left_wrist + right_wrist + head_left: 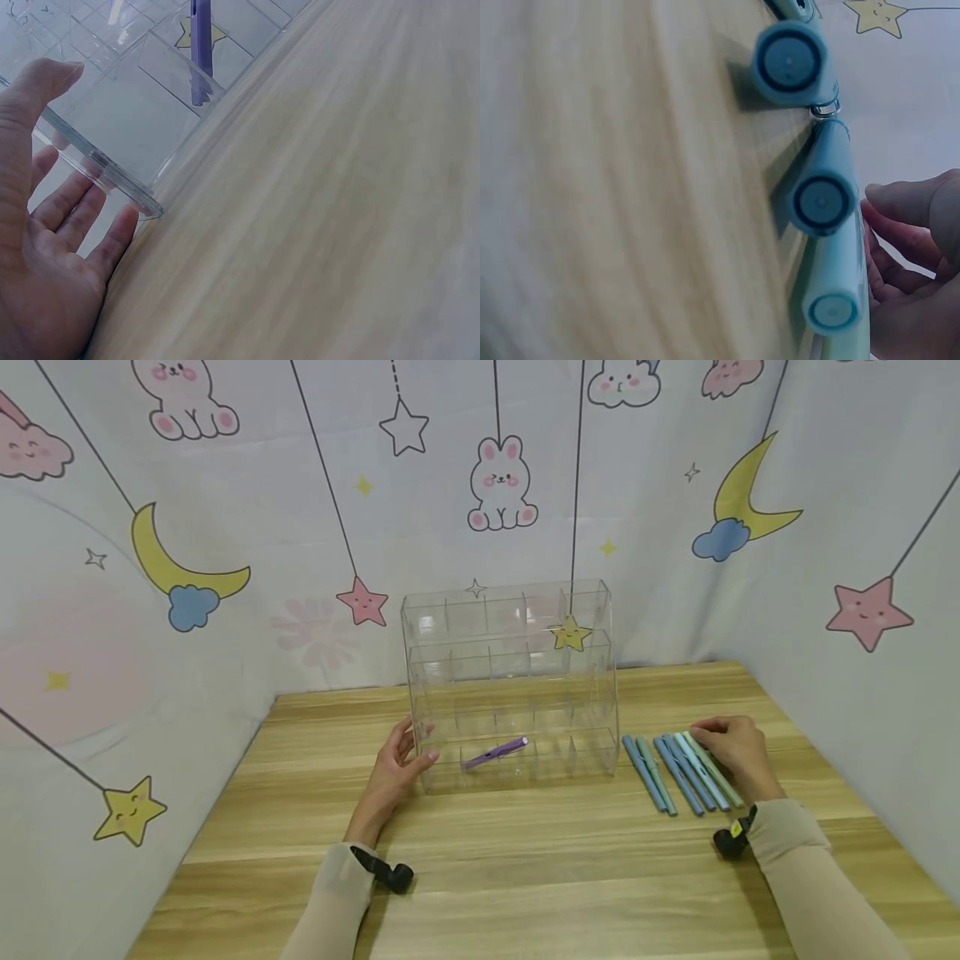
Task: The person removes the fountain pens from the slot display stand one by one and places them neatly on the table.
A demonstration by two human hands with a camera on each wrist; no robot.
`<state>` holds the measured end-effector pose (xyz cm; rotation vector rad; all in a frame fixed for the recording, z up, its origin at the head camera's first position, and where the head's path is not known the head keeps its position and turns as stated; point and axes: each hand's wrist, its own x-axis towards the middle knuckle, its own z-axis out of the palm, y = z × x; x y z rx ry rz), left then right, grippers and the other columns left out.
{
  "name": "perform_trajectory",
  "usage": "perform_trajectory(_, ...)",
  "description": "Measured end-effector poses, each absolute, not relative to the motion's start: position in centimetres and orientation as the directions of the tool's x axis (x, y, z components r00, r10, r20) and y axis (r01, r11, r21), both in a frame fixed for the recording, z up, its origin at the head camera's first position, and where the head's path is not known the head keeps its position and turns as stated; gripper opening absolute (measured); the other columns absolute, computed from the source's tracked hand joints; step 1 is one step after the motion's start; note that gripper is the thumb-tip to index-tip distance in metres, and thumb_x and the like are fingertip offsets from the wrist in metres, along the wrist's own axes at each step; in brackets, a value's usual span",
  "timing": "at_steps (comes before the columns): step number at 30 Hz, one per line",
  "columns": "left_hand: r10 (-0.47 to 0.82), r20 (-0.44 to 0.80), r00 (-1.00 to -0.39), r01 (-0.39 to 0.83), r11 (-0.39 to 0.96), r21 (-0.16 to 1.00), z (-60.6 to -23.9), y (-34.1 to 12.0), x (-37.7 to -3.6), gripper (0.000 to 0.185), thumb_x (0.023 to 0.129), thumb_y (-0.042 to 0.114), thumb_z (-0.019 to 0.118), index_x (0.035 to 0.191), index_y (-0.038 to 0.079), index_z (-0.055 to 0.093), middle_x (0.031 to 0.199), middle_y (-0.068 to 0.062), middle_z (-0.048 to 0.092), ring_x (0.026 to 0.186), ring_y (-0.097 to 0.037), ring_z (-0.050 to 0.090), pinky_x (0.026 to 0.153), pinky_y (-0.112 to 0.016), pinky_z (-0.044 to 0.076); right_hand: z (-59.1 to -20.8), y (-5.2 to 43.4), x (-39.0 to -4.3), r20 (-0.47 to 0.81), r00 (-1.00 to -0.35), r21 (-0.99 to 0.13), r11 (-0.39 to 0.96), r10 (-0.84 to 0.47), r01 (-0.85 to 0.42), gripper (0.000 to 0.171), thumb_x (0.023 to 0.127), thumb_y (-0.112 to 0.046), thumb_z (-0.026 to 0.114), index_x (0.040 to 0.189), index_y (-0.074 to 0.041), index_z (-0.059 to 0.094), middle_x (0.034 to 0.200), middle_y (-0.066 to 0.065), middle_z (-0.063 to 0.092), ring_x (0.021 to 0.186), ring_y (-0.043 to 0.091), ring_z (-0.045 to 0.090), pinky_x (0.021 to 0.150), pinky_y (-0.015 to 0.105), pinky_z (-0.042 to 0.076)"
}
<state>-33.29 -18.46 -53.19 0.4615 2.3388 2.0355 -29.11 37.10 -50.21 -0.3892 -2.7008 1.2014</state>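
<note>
A clear acrylic organizer [510, 681] with several compartments stands mid-table. A purple pen [495, 752] lies slanted in its lowest row, also seen as the purple pen [200, 52] in the left wrist view. My left hand [401, 764] rests against the organizer's left corner [127, 112] with straight fingers, thumb in front and fingers along the side wall. Several blue and green pens [678, 770] lie in a row to the organizer's right. My right hand [731, 747] sits on the rightmost ones, fingers [900, 255] curled at the pale green pen [847, 346] beside a light blue pen [832, 300].
The wooden table [525, 877] is fenced by cartoon-printed cloth walls [150, 568] on the left, back and right. A black camera strap [390, 872] sits on each wrist.
</note>
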Motion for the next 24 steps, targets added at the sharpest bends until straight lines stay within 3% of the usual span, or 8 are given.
perform_trajectory(7, 0.216, 0.184, -0.959, 0.212, 0.114, 0.971, -53.3, -18.4, -33.4, 0.079, 0.1, 0.012, 0.073, 0.168, 0.017, 0.033, 0.164, -0.013, 0.053, 0.158, -0.031, 0.043, 0.132, -0.057, 0.031, -50.0, 36.9, -28.6, 0.036, -0.954, -0.793, 0.59, 0.297, 0.153, 0.049, 0.107, -0.038, 0.064, 0.136, 0.001, 0.069, 0.126, 0.021, 0.073, 0.091, 0.009, 0.065, 0.071, 0.02, 0.055)
perform_trajectory(14, 0.214, 0.178, -0.961, 0.204, 0.109, 0.973, -53.2, -18.3, -33.5, 0.079, 0.101, 0.012, 0.073, 0.168, 0.017, 0.032, 0.164, -0.012, 0.053, 0.158, -0.029, 0.043, 0.131, -0.056, 0.033, -48.7, 36.6, -28.1, 0.124, -0.954, -0.763, 0.641, 0.272, 0.084, 0.054, 0.107, -0.046, 0.063, 0.139, -0.002, 0.069, 0.126, 0.022, 0.071, 0.094, 0.009, 0.063, 0.07, 0.017, 0.053)
perform_trajectory(24, 0.221, 0.18, -0.959, 0.207, 0.107, 0.973, -53.3, -18.4, -33.5, 0.08, 0.101, 0.012, 0.072, 0.169, 0.015, 0.03, 0.165, -0.013, 0.051, 0.159, -0.031, 0.042, 0.133, -0.059, 0.029, -46.2, 35.3, -27.7, 0.158, -0.969, -0.838, 0.544, 0.188, -0.032, 0.074, 0.104, -0.049, 0.068, 0.162, -0.009, 0.046, 0.15, 0.021, 0.058, 0.099, -0.018, 0.055, 0.081, 0.01, 0.056)
